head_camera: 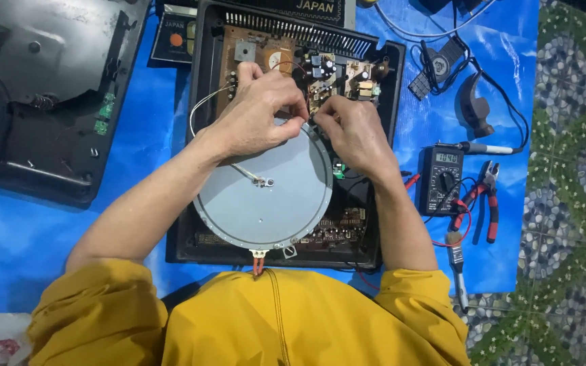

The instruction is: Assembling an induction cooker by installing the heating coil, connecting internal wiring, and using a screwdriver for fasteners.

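Two bare hands meet over an opened black plastic cooker base [201,135] lying on a blue plastic sheet [22,230]. Far left of that base lies a separate black plastic housing panel [42,135]. Inside the base, a round grey metal heating disc [266,203] covers the lower half, and a thin white wire [201,108] loops off its upper left edge. The left hand [256,112] rests on the disc's top rim, fingers pinched together on something too small to make out. Touching it fingertip to fingertip, the right hand [354,132] is likewise pinched, just below the brown circuit board [293,61] in the base's upper half. Right of the base lie a black digital multimeter [441,179] and red-handled pliers [486,196].
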